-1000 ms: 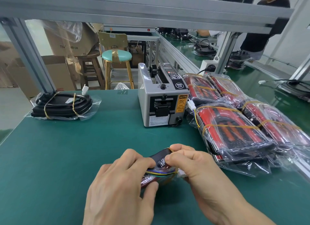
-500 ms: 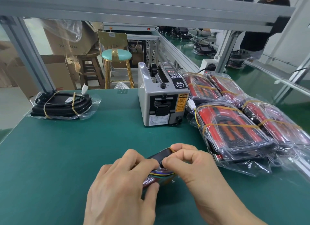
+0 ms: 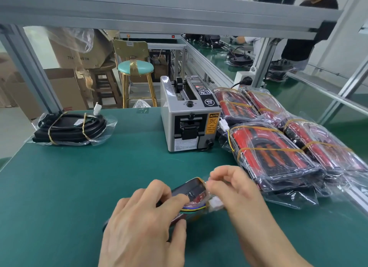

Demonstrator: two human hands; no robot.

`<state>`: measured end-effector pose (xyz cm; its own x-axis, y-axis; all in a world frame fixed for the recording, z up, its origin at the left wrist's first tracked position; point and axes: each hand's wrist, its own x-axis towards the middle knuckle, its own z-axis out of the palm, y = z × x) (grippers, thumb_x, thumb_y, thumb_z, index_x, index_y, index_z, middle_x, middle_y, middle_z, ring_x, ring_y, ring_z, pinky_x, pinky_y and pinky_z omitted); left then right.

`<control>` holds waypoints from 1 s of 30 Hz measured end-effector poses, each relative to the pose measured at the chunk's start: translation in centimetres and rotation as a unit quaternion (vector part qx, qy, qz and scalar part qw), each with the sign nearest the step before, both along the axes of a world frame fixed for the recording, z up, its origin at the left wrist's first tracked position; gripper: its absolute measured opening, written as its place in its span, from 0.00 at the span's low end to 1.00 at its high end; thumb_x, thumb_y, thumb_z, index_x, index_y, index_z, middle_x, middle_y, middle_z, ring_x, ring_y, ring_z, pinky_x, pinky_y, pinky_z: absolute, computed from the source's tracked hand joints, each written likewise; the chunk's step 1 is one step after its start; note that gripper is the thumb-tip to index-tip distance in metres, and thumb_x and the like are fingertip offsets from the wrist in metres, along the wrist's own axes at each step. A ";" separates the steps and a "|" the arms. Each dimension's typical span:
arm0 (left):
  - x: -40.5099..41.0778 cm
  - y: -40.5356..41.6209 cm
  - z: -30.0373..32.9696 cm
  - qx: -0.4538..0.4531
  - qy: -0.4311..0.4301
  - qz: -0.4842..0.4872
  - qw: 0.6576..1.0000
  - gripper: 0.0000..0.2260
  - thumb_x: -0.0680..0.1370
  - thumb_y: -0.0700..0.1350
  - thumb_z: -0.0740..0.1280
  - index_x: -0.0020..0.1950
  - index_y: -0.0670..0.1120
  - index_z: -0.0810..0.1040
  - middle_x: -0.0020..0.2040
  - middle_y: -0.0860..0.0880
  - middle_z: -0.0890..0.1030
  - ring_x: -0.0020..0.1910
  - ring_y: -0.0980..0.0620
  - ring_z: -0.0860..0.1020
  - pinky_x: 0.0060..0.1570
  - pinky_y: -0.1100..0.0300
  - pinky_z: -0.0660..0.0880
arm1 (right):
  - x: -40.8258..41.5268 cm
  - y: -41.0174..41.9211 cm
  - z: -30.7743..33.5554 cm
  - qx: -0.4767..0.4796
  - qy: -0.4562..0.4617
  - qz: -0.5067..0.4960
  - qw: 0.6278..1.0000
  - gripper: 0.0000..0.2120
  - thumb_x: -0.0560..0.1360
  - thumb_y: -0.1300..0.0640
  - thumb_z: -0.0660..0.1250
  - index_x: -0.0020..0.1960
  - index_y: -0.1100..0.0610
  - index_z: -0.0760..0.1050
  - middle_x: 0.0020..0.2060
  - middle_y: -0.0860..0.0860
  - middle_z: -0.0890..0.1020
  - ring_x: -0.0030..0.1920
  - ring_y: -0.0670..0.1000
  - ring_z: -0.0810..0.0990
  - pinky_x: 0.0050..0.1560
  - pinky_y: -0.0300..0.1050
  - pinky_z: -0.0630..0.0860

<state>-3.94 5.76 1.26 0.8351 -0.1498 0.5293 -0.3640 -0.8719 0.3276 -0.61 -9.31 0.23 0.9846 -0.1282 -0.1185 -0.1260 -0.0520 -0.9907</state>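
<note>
The left hand (image 3: 143, 223) curls round the small bagged part (image 3: 191, 189), fingers over and thumb under, at 6 o'clock on the table (image 3: 79, 187); at its 2 o'clock the right hand (image 3: 237, 189) pinches the wrapping, blurred. It is probably light, stiff inside slippery film: grip the body, not the white connector (image 3: 216, 204)

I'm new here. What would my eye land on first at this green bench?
Probably the hands at bottom centre: the left hand grips a small dark part wrapped in clear plastic, while the right hand pinches at its far corner. Then the red-and-black parts in clear bags bound with yellow rubber bands, piled at the right, and the grey box-shaped machine with a yellow caution label behind the hands.
</note>
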 end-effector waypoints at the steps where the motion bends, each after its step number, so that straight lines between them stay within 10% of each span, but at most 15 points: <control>1: 0.0 0.0 0.0 -0.001 0.002 -0.002 1.000 0.10 0.58 0.51 0.67 0.38 0.57 0.83 0.34 0.55 0.76 0.37 0.52 0.65 0.28 0.65 0.58 | -0.1 0.2 -0.1 -0.054 -0.014 0.033 0.998 0.16 0.59 0.45 0.72 0.46 0.48 0.77 0.44 0.42 0.81 0.45 0.39 0.79 0.47 0.35 0.72; 6: -0.1 0.8 -0.2 -0.057 0.035 -0.015 0.998 0.13 0.57 0.52 0.70 0.39 0.63 0.80 0.39 0.62 0.75 0.31 0.58 0.71 0.30 0.70 0.67 | 1.2 -0.7 -0.6 -0.092 -0.036 0.049 0.994 0.03 0.72 0.57 0.69 0.44 0.51 0.78 0.40 0.42 0.81 0.42 0.43 0.77 0.47 0.38 0.73; 13: 0.3 2.5 -0.3 0.021 0.046 -0.044 0.998 0.21 0.57 0.55 0.71 0.50 0.67 0.81 0.43 0.61 0.72 0.35 0.57 0.73 0.31 0.71 0.67 | -0.2 -3.1 -3.5 0.066 0.013 0.252 0.965 0.30 0.63 0.60 0.73 0.63 0.47 0.72 0.56 0.40 0.81 0.55 0.43 0.81 0.53 0.36 0.75; 16: 0.7 4.1 -0.2 -0.025 0.014 -0.064 0.998 0.20 0.62 0.56 0.69 0.54 0.67 0.79 0.47 0.63 0.75 0.39 0.54 0.78 0.38 0.61 0.75 | 0.1 -2.7 -4.3 0.080 -0.008 0.198 0.977 0.27 0.66 0.74 0.74 0.59 0.53 0.75 0.45 0.46 0.85 0.45 0.45 0.83 0.45 0.34 0.76; 19: -0.1 6.1 -0.1 -0.141 -0.021 -0.094 0.985 0.17 0.65 0.56 0.73 0.53 0.60 0.82 0.47 0.55 0.79 0.41 0.54 0.78 0.41 0.68 0.73 | 0.3 -2.3 -3.3 0.053 -0.135 0.180 0.973 0.22 0.62 0.65 0.78 0.54 0.52 0.80 0.48 0.48 0.84 0.49 0.46 0.82 0.50 0.35 0.75; 24: -1.5 5.7 -3.7 -0.460 -0.023 -0.148 0.875 0.30 0.51 0.28 0.73 0.48 0.50 0.86 0.46 0.50 0.81 0.44 0.49 0.80 0.43 0.62 0.77 | -0.2 -0.7 -0.8 -0.019 -0.285 0.195 0.938 0.31 0.61 0.51 0.77 0.62 0.37 0.72 0.61 0.38 0.75 0.62 0.44 0.75 0.59 0.35 0.71; 30: -1.3 3.8 -5.9 -0.713 0.043 -0.131 0.687 0.30 0.41 0.37 0.82 0.42 0.44 0.85 0.41 0.36 0.80 0.37 0.41 0.80 0.37 0.54 0.80 | 0.1 0.5 0.7 0.063 -0.186 0.345 0.918 0.29 0.61 0.66 0.80 0.56 0.44 0.77 0.50 0.53 0.84 0.51 0.52 0.84 0.50 0.39 0.78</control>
